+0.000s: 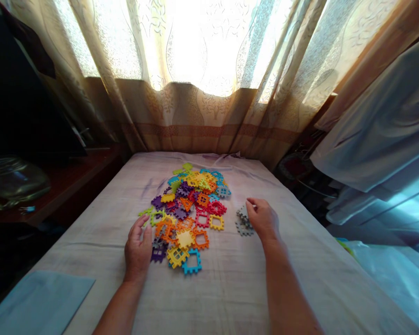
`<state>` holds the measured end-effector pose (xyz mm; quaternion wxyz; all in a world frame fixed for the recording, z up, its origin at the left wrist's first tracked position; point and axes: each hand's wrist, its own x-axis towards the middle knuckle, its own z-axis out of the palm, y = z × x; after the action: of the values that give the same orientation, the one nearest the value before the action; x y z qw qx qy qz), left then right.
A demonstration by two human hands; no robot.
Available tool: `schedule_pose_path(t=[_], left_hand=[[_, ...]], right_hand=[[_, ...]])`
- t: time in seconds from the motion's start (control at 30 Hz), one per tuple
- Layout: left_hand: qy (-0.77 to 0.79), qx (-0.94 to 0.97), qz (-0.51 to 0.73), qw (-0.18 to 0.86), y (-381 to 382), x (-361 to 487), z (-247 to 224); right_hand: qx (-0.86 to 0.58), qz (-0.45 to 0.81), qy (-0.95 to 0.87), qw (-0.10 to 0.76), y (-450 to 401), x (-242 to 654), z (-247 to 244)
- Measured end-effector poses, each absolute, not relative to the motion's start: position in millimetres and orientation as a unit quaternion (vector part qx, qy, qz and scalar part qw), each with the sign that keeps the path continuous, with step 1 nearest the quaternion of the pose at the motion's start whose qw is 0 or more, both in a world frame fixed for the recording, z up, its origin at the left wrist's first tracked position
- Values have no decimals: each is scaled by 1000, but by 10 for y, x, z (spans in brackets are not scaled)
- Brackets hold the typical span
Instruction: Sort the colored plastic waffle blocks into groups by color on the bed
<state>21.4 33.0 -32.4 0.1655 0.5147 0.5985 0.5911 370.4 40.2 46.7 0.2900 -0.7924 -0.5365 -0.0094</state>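
"Two hands, both bare: how do we enter them?"

"Left hand (138, 249): at the left edge of the pile (184, 188), partly open, fingers loosely bent, thumb apart; we see nothing held. Whether it touches the purple window (158, 253) just beside it, we cannot tell."

"And our right hand (262, 217)?"

"Right of the pile and apart from it, back of the hand up, fingers curled in over the grey pieces (244, 229). Whether the fingertips grip one, we cannot tell."

"Contents of the pile?"

"Toothed pieces, many colours, overlapping. Near end: blue frame (199, 261), yellow window (178, 257) just left of it, yellow square (185, 238) a little farther. Right edge: yellow frame (212, 222); farther along, grey window (224, 191). Far end: green piece (187, 166)."

"Surroundings?"

"One pale sheet (230, 288), bearing the pile and the grey pieces. Near left: flat blue item (42, 302). Far: patterned curtain (195, 107), lit from behind. Left: dark screen (21, 93), glass bowl (16, 179). Right: hanging cloth (373, 130)."
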Motion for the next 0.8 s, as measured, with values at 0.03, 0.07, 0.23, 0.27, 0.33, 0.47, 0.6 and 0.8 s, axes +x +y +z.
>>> schedule_pose_path(t=[0.03, 0.07, 0.23, 0.27, 0.33, 0.47, 0.6, 0.8], left_hand=[[598, 515, 592, 165, 331, 215, -327], [597, 516, 592, 163, 332, 215, -330], [600, 518, 590, 154, 326, 216, -330], [601, 517, 590, 153, 325, 217, -327], [601, 517, 590, 151, 324, 221, -322], [593, 524, 593, 148, 328, 226, -323], [594, 524, 593, 146, 329, 230, -333], [599, 524, 586, 150, 316, 245, -318]], right_hand=[[-767, -2, -566, 302, 422, 3580, 466], [-740, 10, -597, 309, 436, 3439, 460], [-638, 86, -721, 255, 412, 2706, 356], [-636, 92, -730, 235, 404, 2598, 328], [-646, 90, -732, 198, 411, 2446, 281], [-681, 51, -714, 154, 517, 2334, 251], [-679, 26, -722, 133, 649, 2292, 278], [-667, 29, -734, 123, 738, 2230, 269]])
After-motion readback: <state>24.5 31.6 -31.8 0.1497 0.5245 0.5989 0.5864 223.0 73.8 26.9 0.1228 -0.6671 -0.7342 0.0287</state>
